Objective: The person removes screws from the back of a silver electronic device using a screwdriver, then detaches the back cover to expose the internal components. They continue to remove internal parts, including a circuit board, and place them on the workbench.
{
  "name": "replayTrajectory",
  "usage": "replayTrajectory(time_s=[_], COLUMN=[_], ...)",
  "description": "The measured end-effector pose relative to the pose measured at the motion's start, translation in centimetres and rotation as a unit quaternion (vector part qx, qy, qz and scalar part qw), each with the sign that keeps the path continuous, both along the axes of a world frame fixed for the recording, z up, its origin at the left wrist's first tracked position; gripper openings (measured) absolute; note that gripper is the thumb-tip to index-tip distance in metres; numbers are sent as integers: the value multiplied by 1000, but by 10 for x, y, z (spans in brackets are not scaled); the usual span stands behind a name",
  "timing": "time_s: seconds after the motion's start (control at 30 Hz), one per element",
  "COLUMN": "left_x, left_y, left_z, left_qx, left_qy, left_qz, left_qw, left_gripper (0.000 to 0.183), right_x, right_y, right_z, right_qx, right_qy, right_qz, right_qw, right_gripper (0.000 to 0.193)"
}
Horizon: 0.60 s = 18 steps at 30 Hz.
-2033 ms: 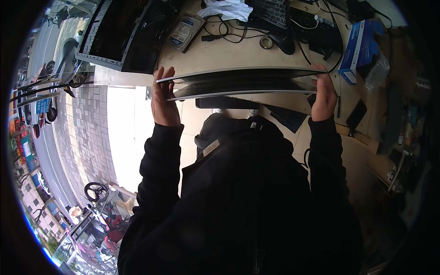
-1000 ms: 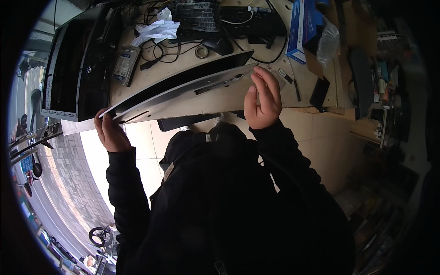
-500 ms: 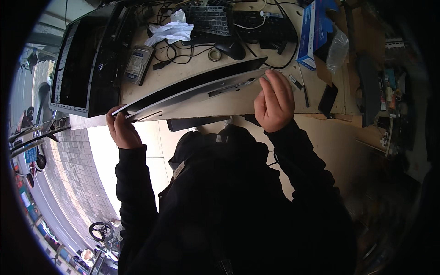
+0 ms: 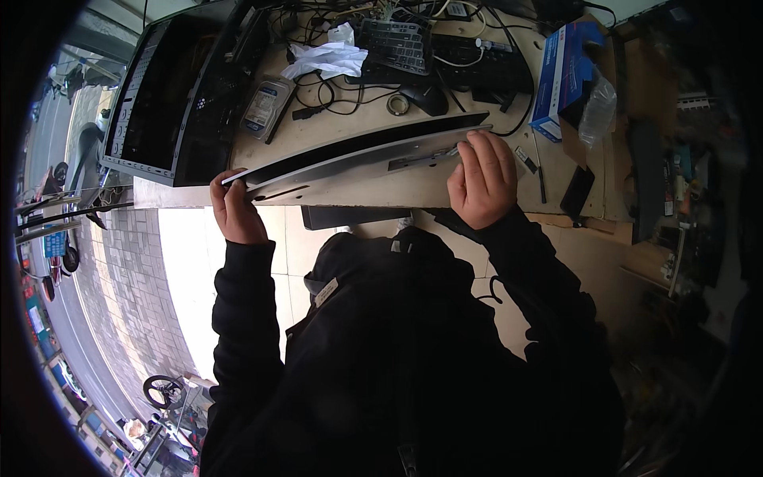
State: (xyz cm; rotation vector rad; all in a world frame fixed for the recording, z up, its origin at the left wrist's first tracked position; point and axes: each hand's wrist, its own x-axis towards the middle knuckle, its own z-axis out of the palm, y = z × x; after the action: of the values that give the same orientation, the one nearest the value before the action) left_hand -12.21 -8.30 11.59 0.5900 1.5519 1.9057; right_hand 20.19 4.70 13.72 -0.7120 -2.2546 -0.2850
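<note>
A long, thin flat metal panel stands tilted on edge over the front of the table, black on its far side and grey with slots on the near side. My left hand pinches its left end, fingers closed around the corner. At the opposite end, my right hand grips the right corner between thumb and bent fingers. The panel's lower edge is close to the tabletop; I cannot tell whether it touches. Just behind it lie a hard drive, a black mouse and a roll of tape.
An open black computer case stands on the table's left. Keyboards, tangled cables and crumpled white paper crowd the back. Rightward are a blue box, a screwdriver, a small circuit board and a dark phone-like slab.
The whole view has shifted, so the table and its things appear farther right. Relative to the table, the panel's left end is slightly farther back. Both hands keep their hold on it.
</note>
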Motion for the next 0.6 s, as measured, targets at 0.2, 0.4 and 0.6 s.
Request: replayTrajectory(time_s=[0.2,0.4,0.6], left_x=[-6,-9,-6], left_y=[-2,-1,1], left_z=[-4,-7,-5], left_qx=[-9,-9,-1], left_qy=[-12,-3,1], left_qz=[-9,-17,2], left_qw=[1000,1000,1000], left_gripper=[17,17,18], right_x=[-12,-14,-2], right_y=[2,4,9], right_z=[-3,2,0], right_qx=[10,19,17], right_qy=[8,-6,-23], right_qz=[19,36,47], right_qw=[1000,999,998], right_gripper=[32,33,36])
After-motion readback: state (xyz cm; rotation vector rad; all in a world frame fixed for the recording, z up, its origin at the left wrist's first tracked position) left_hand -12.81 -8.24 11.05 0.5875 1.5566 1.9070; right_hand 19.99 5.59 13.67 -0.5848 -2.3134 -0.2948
